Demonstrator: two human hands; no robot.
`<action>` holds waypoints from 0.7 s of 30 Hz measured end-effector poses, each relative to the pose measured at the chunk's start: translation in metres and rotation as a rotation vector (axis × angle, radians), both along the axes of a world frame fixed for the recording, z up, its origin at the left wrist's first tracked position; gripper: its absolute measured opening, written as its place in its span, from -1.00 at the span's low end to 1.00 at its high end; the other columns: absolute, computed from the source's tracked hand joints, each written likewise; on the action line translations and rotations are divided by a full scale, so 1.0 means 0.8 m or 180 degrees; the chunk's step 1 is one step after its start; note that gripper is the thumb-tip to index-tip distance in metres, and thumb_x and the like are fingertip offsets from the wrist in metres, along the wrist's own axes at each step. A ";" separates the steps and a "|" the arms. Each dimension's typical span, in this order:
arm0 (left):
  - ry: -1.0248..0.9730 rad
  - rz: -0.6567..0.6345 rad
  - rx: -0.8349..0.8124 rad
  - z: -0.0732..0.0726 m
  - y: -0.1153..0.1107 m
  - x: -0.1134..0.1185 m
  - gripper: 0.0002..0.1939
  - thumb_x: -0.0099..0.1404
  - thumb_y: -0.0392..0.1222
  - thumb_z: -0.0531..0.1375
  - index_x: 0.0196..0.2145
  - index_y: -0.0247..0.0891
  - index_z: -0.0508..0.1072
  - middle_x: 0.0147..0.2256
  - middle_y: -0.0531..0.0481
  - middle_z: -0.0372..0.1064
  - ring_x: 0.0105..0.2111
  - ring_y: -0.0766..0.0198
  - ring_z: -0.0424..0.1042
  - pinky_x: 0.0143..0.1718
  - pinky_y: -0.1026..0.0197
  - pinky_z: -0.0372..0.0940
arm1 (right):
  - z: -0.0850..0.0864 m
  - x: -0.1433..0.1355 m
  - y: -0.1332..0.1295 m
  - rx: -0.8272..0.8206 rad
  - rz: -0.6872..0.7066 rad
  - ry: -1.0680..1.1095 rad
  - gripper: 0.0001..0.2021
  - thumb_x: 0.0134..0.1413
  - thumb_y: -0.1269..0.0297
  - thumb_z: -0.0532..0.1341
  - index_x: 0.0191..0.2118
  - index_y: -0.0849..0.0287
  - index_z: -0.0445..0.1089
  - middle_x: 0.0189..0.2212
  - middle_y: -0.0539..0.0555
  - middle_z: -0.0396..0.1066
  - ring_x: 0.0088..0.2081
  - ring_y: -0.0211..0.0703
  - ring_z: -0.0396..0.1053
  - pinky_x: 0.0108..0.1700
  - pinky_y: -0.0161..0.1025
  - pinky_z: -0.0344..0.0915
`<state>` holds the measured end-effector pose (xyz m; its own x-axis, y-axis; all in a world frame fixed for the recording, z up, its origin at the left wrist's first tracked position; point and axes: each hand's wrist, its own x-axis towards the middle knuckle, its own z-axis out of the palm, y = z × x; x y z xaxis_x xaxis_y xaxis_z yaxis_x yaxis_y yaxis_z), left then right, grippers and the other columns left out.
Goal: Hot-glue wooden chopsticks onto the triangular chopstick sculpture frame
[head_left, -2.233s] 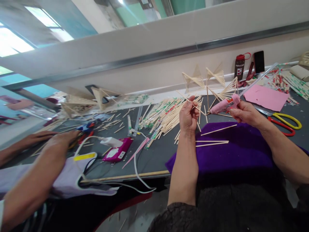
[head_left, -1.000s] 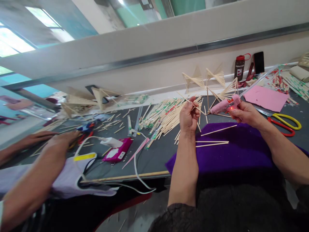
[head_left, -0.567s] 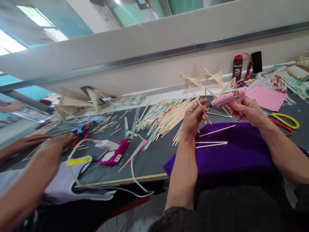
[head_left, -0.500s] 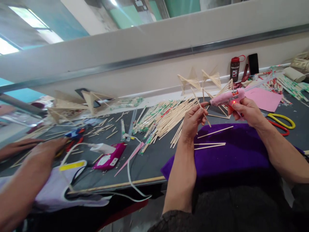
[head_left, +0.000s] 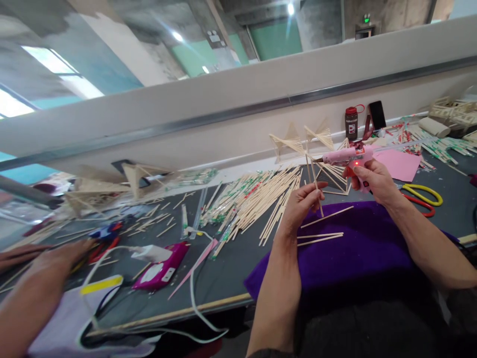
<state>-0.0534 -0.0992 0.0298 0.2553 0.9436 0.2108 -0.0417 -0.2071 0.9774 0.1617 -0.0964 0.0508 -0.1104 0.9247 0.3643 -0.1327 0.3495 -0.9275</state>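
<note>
My left hand (head_left: 303, 205) pinches a thin wooden chopstick (head_left: 314, 175) and holds it nearly upright. My right hand (head_left: 376, 180) is wrapped round the handle of a pink hot glue gun (head_left: 341, 157), whose red light is lit. Its nozzle points left at the upper part of the chopstick; whether they touch I cannot tell. Below both hands, several loose chopsticks (head_left: 326, 217) lie on a purple cloth (head_left: 357, 258). Just behind the hands stands a frame made of sticks (head_left: 337, 191), partly hidden by the gun.
A pile of chopsticks (head_left: 261, 204), some in wrappers, lies mid-table. Scissors (head_left: 423, 195) and pink paper (head_left: 400, 164) sit at right. Along the wall stand stick models (head_left: 286, 141), a bottle (head_left: 351, 124) and a phone (head_left: 377, 115). A co-worker's hand (head_left: 70, 253), a magenta pack (head_left: 164, 268) and a white cable (head_left: 194, 298) are at left.
My left hand has dropped relative to the glue gun, and the chopstick has turned more upright. The nozzle now lies near its upper part rather than by my fingers. The view has tilted up slightly.
</note>
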 end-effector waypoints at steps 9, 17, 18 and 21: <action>0.0052 -0.0035 -0.0015 -0.001 0.001 0.000 -0.70 0.15 -0.11 0.26 -0.18 -0.28 0.58 -0.48 0.05 0.38 -0.63 0.47 0.22 -0.58 0.34 0.14 | 0.002 -0.001 0.000 -0.0059 -0.0208 0.0186 -0.58 -0.16 -0.12 0.32 -0.45 0.19 0.37 -0.62 -0.03 0.33 -0.67 -0.35 0.19 -0.67 -0.37 0.06; 0.0098 -0.0041 -0.0059 -0.002 0.001 0.000 -0.71 0.17 -0.13 0.25 -0.17 -0.28 0.57 -0.48 0.06 0.37 -0.64 0.47 0.22 -0.57 0.33 0.12 | 0.001 -0.003 0.003 -0.0102 -0.0306 0.0273 -0.56 -0.24 -0.14 0.35 -0.52 0.17 0.30 -0.69 -0.08 0.23 -0.71 -0.39 0.12 -0.69 -0.39 0.04; 0.0113 -0.0046 -0.0065 -0.002 0.001 0.001 -0.71 0.17 -0.13 0.25 -0.17 -0.28 0.57 -0.48 0.06 0.37 -0.63 0.47 0.22 -0.57 0.33 0.12 | 0.001 -0.003 0.003 -0.0111 -0.0335 0.0283 -0.56 -0.23 -0.13 0.35 -0.52 0.17 0.30 -0.70 -0.09 0.22 -0.71 -0.39 0.11 -0.70 -0.39 0.02; 0.0153 -0.0056 -0.0065 -0.002 0.001 0.002 -0.70 0.16 -0.11 0.26 -0.18 -0.29 0.57 -0.49 0.06 0.37 -0.63 0.47 0.22 -0.57 0.32 0.13 | -0.001 -0.002 0.003 -0.0113 -0.0338 0.0285 -0.59 -0.21 -0.08 0.35 -0.53 0.17 0.28 -0.70 -0.09 0.21 -0.72 -0.40 0.11 -0.71 -0.40 -0.01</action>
